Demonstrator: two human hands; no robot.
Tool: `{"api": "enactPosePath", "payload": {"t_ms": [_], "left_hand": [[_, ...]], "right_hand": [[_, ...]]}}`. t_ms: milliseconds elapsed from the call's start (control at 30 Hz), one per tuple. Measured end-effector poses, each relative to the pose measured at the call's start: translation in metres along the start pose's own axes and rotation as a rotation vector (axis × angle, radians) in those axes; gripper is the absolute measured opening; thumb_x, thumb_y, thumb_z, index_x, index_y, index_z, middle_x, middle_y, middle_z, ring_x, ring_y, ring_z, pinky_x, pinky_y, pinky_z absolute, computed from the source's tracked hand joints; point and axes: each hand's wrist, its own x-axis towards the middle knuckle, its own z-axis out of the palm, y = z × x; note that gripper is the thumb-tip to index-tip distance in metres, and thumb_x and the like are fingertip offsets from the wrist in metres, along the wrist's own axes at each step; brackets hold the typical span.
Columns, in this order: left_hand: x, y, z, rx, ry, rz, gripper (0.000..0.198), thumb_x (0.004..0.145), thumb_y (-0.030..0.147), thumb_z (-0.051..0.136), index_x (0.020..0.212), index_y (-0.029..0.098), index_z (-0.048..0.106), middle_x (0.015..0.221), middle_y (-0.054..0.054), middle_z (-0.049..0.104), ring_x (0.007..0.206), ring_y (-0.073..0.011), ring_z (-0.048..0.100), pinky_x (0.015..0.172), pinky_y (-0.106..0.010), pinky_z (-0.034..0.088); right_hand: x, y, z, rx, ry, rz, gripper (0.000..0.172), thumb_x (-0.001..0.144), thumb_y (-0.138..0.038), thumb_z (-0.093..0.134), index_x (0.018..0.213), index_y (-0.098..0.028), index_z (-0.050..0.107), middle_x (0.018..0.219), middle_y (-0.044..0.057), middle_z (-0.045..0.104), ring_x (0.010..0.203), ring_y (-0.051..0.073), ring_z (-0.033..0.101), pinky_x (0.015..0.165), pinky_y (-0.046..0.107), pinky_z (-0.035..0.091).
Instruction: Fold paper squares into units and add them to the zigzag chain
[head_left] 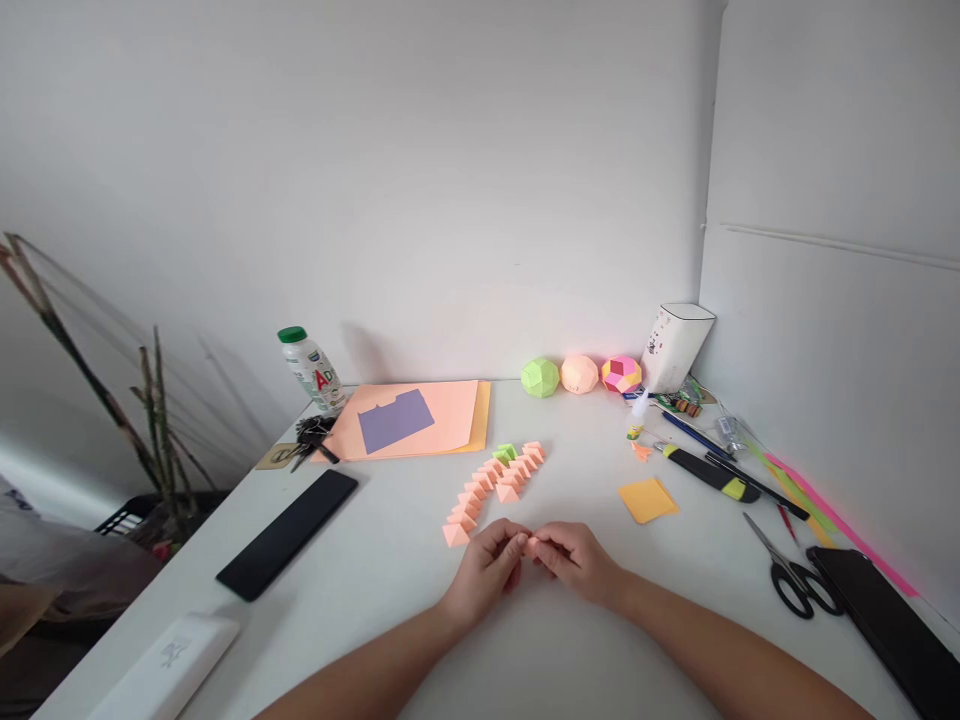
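Observation:
My left hand (491,568) and my right hand (574,562) meet low in the middle of the view. Their fingertips pinch a small folded piece of peach paper (532,546) between them; most of it is hidden by the fingers. Just beyond my hands, two slanting rows of folded peach paper units (471,498) stand on the table, with a few green paper units (505,454) at the far end. A stack of orange-yellow square paper (648,500) lies to the right of my right hand.
Three faceted paper balls (580,374) sit by the wall. Peach sheets (450,420), a bottle (311,370) and a black slab (289,533) are at left. Glue (638,415), a utility knife (709,474), scissors (791,575) and a black case (892,620) line the right side.

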Motion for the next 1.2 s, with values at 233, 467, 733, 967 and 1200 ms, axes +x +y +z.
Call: {"api": "enactPosePath", "payload": {"t_ms": [233, 467, 733, 967, 1200], "left_hand": [[0.0, 0.0, 0.0, 0.005, 0.029, -0.009, 0.033, 0.083, 0.049, 0.048, 0.076, 0.017, 0.054, 0.043, 0.006, 0.044, 0.039, -0.0082, 0.037, 0.041, -0.02, 0.025], [0.0, -0.002, -0.001, 0.022, 0.047, -0.016, 0.033, 0.084, 0.048, 0.047, 0.075, 0.017, 0.052, 0.042, 0.007, 0.043, 0.039, -0.0082, 0.037, 0.042, -0.02, 0.025], [0.001, -0.007, 0.0, -0.063, 0.088, -0.052, 0.032, 0.087, 0.048, 0.042, 0.097, 0.018, 0.047, 0.049, 0.008, 0.045, 0.041, -0.0088, 0.041, 0.042, -0.02, 0.031], [-0.007, -0.006, 0.002, 0.198, 0.042, 0.141, 0.02, 0.091, 0.034, 0.035, 0.084, 0.019, 0.047, 0.066, 0.0, 0.055, 0.058, -0.0129, 0.051, 0.054, -0.026, 0.044], [-0.016, -0.004, 0.009, 0.794, -0.407, 0.715, 0.016, 0.081, 0.016, 0.045, 0.085, 0.019, 0.06, 0.102, -0.008, 0.062, 0.096, -0.0222, 0.053, 0.089, -0.039, 0.041]], "right_hand": [[-0.001, 0.002, 0.001, 0.065, 0.018, 0.038, 0.028, 0.09, -0.038, 0.044, 0.077, -0.017, 0.057, 0.062, -0.002, 0.049, 0.053, 0.01, 0.047, 0.051, 0.022, 0.04], [0.0, 0.004, 0.001, 0.093, 0.088, 0.084, 0.024, 0.087, -0.039, 0.049, 0.079, -0.017, 0.056, 0.068, -0.001, 0.053, 0.052, 0.01, 0.049, 0.049, 0.023, 0.041], [0.002, 0.001, 0.0, -0.058, 0.24, -0.03, 0.021, 0.085, -0.033, 0.052, 0.071, -0.017, 0.055, 0.068, 0.0, 0.052, 0.057, 0.011, 0.046, 0.05, 0.023, 0.038], [0.003, 0.005, 0.001, -0.118, 0.365, 0.069, 0.014, 0.085, -0.026, 0.05, 0.075, -0.019, 0.057, 0.077, 0.003, 0.059, 0.067, 0.015, 0.054, 0.057, 0.025, 0.045], [0.004, 0.007, 0.002, -0.282, 0.307, -0.013, 0.017, 0.079, -0.012, 0.053, 0.071, -0.02, 0.065, 0.068, 0.003, 0.062, 0.075, 0.019, 0.055, 0.067, 0.03, 0.047]]}}
